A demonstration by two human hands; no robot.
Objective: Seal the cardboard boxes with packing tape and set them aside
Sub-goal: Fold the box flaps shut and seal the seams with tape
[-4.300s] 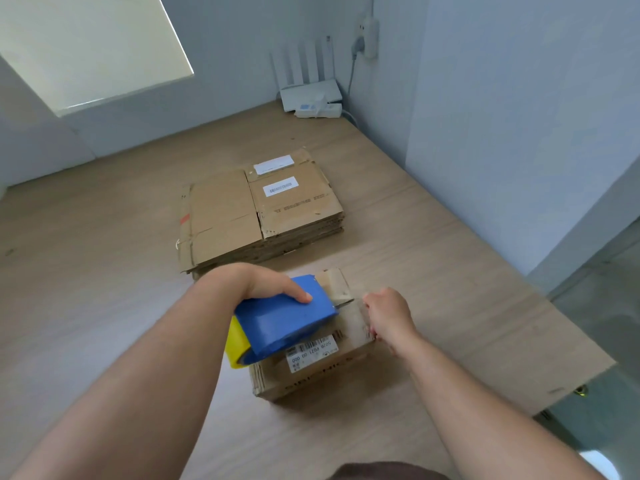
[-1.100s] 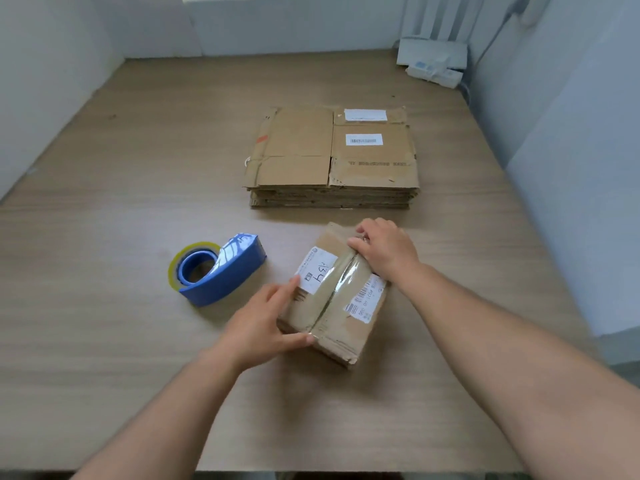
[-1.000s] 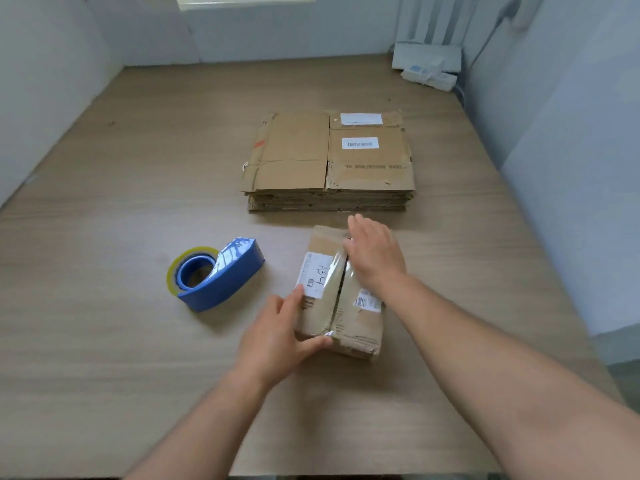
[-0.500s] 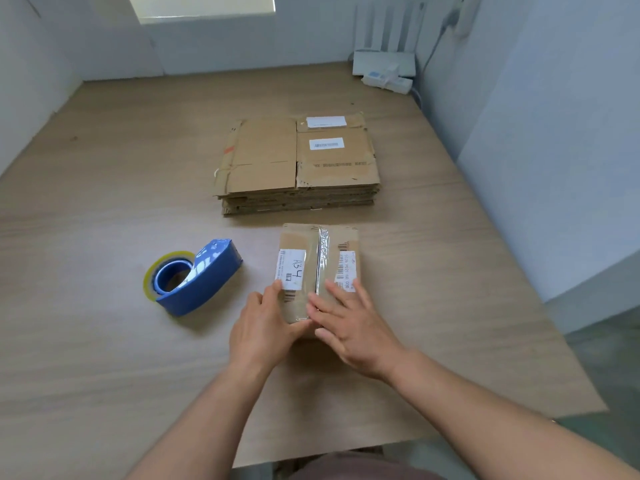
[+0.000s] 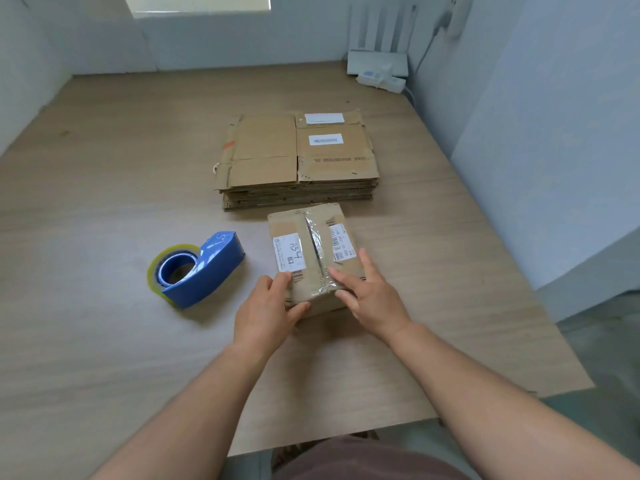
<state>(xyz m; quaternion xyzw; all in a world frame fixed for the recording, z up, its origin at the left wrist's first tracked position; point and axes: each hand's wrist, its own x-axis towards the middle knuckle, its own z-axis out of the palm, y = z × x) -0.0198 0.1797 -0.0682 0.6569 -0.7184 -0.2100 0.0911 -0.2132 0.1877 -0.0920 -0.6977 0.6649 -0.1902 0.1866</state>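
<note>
Wood-grain table point(image 5: 104, 341) fills most of the view, with pale walls on the left, far and right sides. Stack of flattened boxes point(image 5: 270, 147) lies flat at centre far. Its top sheet is creased and has two white stickers point(image 5: 325, 139) on the right half.

Both bare forearms come in from the near edge and meet at the small box point(image 5: 311, 285). Small box sits on the table at centre, just near of the stack, not clearly touching it, long side running near-far, flaps closed.

Left hand point(image 5: 266, 313) grips the box's near-left corner: thumb point(image 5: 299, 308) hooked on the near face, fingertips up on the top edge by the left label. Right hand point(image 5: 370, 296) is spread flat, fingers point(image 5: 341, 275) straight, lying on the near-right part of the top, index on the tape end. The hands are close together, one each side of the seam, not touching each other.

Blue tape dispenser point(image 5: 207, 271) lies on its side on the table left of the small box, apart from it and from both hands. Yellowish tape roll point(image 5: 154, 271) shows at its left end.

White router point(image 5: 377, 62) with upright antennas sits at the far right corner against the wall. White power strip point(image 5: 381, 81) lies just in front of it, cable going up the wall.

On top of the small box:
- Strip of clear tape point(image 5: 313, 237) runs down the centre seam and wraps over the near edge, shiny and a bit wrinkled
- White label with handwriting point(image 5: 289, 252) left of the strip
- Barcode label point(image 5: 343, 245) right of it, text too small to read
</note>
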